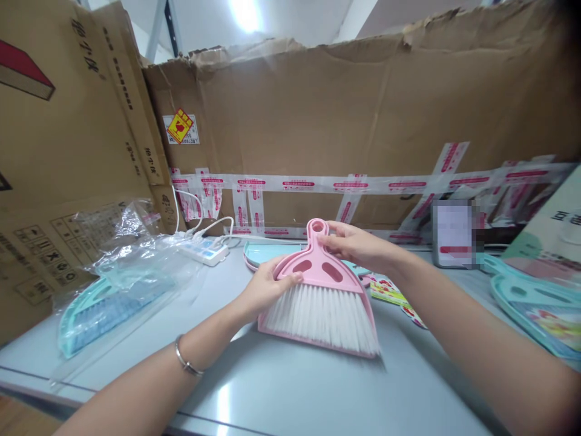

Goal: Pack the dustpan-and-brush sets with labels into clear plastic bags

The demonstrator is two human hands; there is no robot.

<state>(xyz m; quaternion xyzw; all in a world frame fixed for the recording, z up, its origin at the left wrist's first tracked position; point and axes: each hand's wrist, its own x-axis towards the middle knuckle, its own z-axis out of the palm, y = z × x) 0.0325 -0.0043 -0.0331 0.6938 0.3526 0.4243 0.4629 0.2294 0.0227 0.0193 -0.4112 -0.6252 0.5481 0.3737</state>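
Two-Handed Grip, Right Above Left

The left hand point(265, 287) clasps low, its thumb point(290, 280) stretched across the front, the other fingers mostly hidden behind. The right hand point(356, 244) pinches above and to the right of that grip. The left forearm point(145, 387) slants up from below left; the right forearm point(454, 321) reaches in from below right.

Left grip point(267, 287) and right grip point(356, 245) hold a pink brush point(320, 297).
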